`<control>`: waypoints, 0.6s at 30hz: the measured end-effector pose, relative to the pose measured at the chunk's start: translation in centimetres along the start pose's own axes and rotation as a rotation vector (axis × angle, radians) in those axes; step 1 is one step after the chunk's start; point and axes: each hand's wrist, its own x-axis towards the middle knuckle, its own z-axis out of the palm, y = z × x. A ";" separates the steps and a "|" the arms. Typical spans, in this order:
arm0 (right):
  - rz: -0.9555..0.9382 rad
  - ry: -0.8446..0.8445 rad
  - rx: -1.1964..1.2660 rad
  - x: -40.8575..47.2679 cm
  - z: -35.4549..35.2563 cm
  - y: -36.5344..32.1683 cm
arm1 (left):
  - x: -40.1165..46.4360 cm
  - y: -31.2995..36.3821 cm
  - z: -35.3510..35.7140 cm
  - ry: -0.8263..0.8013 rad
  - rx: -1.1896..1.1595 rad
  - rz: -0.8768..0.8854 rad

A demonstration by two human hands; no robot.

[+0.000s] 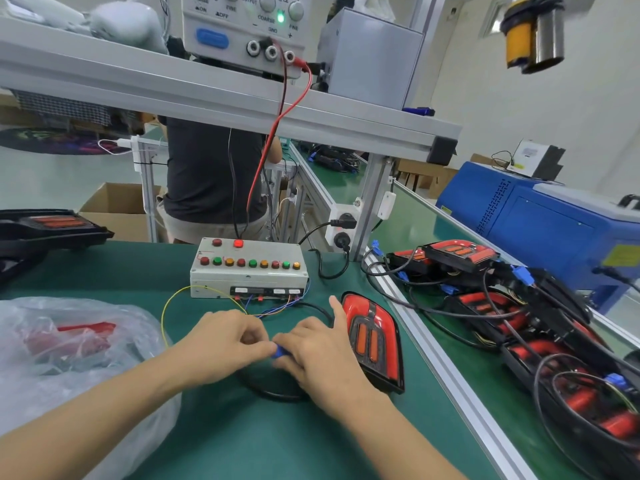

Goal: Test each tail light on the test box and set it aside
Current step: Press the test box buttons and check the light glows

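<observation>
Now at the connector stage, both hands low over the green worktop (221, 438), just in front of the test box (248, 268). Left hand (221, 341) with fingers curled, pinching something small; what exactly, not visible. Right hand (311, 348) gripping a blue plug (279, 352) between thumb and fingers, index finger raised toward the lamp. Tail light (375, 341) lying flat on the worktop, lens up, touching the right hand's outer edge. Black cable (273, 393) looped under the hands. Judged: lamp housing rigid, fairly light, glossy lens likely slippery and easily scratched, so best lifted by the black rim, never by the lead. Plug small and stiff; best held by its body, not the wires. Pile of other lamps (519, 306) on the right-hand belt; bagged ones (69, 341) at left.
</observation>
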 end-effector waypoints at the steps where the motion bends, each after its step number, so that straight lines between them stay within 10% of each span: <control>1: 0.008 0.024 0.004 0.1 -0.1 -0.1 | 0.1 0.1 0.0 0.017 0.016 0.002; 18: 0.365 0.148 0.296 0.3 -1.5 1.4 | -0.1 -3.0 -3.4 0.130 0.232 0.156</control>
